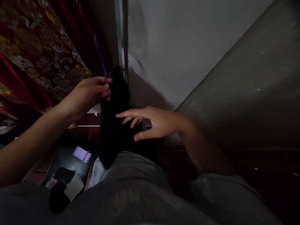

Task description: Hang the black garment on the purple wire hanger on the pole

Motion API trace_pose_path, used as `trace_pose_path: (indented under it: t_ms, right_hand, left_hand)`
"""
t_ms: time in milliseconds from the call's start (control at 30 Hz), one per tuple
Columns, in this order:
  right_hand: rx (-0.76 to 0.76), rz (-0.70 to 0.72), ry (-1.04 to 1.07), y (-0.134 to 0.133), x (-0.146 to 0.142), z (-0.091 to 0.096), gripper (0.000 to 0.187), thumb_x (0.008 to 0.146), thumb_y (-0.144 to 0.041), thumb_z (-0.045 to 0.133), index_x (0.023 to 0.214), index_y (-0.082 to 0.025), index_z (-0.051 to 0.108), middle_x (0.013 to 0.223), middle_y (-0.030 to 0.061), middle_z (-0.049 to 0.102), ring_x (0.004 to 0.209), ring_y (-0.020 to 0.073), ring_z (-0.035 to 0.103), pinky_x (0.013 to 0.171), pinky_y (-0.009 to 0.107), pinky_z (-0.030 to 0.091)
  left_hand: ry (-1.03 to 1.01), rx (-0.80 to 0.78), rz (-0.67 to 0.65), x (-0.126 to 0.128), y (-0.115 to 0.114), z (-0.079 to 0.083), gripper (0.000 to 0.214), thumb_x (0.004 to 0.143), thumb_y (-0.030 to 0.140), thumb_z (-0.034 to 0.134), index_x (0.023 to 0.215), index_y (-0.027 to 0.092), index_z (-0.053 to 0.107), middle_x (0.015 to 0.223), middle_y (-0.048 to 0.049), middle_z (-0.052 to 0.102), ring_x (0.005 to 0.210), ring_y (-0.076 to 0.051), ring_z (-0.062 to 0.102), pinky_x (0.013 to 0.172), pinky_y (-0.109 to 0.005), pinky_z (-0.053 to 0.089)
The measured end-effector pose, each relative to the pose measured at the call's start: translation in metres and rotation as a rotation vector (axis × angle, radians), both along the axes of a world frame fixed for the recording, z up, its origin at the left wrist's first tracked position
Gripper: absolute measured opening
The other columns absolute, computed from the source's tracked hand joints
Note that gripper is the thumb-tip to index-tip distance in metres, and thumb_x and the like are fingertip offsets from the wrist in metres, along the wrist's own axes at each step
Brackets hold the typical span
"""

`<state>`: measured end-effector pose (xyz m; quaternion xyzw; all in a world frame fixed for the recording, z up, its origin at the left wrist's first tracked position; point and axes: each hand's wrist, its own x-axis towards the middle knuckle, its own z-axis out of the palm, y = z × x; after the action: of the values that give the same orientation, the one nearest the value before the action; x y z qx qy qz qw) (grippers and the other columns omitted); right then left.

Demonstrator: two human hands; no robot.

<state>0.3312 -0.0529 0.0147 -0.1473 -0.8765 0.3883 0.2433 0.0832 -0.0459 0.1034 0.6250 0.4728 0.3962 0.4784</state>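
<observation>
My left hand is raised at centre left, its fingers pinched on the top of a dark piece of cloth and a thin purple thread that runs upward. The cloth hangs down to my lap. My right hand reaches in from the right with its fingers stretched out and apart, touching the middle of the cloth. Grey fabric covers my lap below both hands.
A red and gold patterned curtain hangs at the left. A pale wall and a grey slab fill the right. Low on the left, a lit phone, a dark wallet and a black object lie on a dark surface.
</observation>
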Motion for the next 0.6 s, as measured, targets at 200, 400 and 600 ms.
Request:
trace_pose_path:
  t_ms: [200, 400, 600]
  right_hand:
    - [0.140, -0.592, 0.316, 0.062, 0.006, -0.019, 0.068, 0.094, -0.043, 0.069, 0.155, -0.031, 0.042, 0.164, 0.0063, 0.039, 0.152, 0.0251, 0.038, 0.126, 0.046, 0.035]
    - [-0.456, -0.348, 0.157, 0.085, 0.006, -0.036, 0.056, 0.089, -0.069, 0.062, 0.111, -0.018, 0.073, 0.114, 0.0124, 0.074, 0.114, 0.0278, 0.070, 0.107, 0.049, 0.055]
    - [-0.468, -0.692, 0.553, 0.118, 0.003, -0.010, 0.045, 0.083, -0.065, 0.073, 0.093, -0.021, 0.071, 0.089, 0.0062, 0.074, 0.098, 0.0263, 0.073, 0.090, 0.045, 0.063]
  left_hand:
    - [0.595, -0.019, -0.317, -0.074, -0.020, 0.023, 0.031, 0.094, 0.040, 0.064, 0.111, 0.016, 0.075, 0.060, 0.0009, 0.055, 0.051, -0.013, 0.051, 0.047, -0.020, 0.036]
    - [0.668, 0.489, -0.097, -0.086, 0.012, 0.022, 0.029, 0.097, 0.032, 0.055, 0.074, 0.015, 0.060, 0.063, 0.0012, 0.051, 0.059, -0.010, 0.044, 0.059, -0.021, 0.035]
    - [0.619, 0.948, 0.281, -0.077, 0.043, -0.007, 0.025, 0.097, 0.023, 0.063, 0.120, 0.015, 0.063, 0.109, -0.0074, 0.066, 0.096, -0.017, 0.062, 0.089, -0.032, 0.050]
